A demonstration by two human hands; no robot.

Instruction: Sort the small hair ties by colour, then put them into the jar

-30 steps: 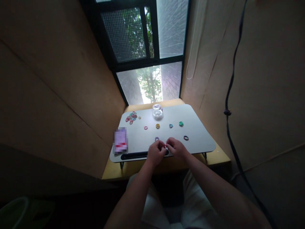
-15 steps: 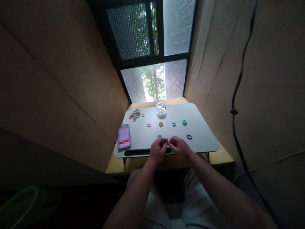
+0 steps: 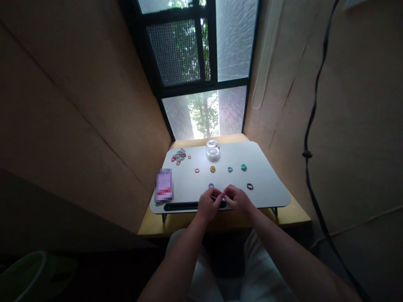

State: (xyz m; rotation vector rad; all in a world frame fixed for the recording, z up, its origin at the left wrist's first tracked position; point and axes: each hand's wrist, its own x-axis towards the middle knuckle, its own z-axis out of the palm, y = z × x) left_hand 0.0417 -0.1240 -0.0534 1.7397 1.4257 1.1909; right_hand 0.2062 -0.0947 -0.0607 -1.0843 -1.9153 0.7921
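My left hand [image 3: 209, 204] and my right hand [image 3: 238, 199] meet fingertip to fingertip over the table's near edge. Both are closed in a pinch. Something tiny and reddish shows between the fingertips, too small to name. A purple ring [image 3: 211, 185], like a small hair tie, lies just beyond my left hand, partly hidden. To the right of my right hand is a dark ring [image 3: 249, 186]. Farther back sit a pink ring [image 3: 197, 172], a yellow bunch [image 3: 213, 169], a blue bunch [image 3: 230, 170] and a green bunch [image 3: 244, 167].
The white folding table [image 3: 267, 193] stands on a yellowish ledge [image 3: 147, 226] below a window. At its back left lies a mixed pile of coloured rings [image 3: 179, 157]. A clear jar [image 3: 213, 152] stands at the back. A blurred purple packet [image 3: 164, 184] lies on the left.
The view has tilted up a little, so the table sits slightly lower in the picture. My hands stay pinched together in nearly the same place; the rings on the table have not moved.
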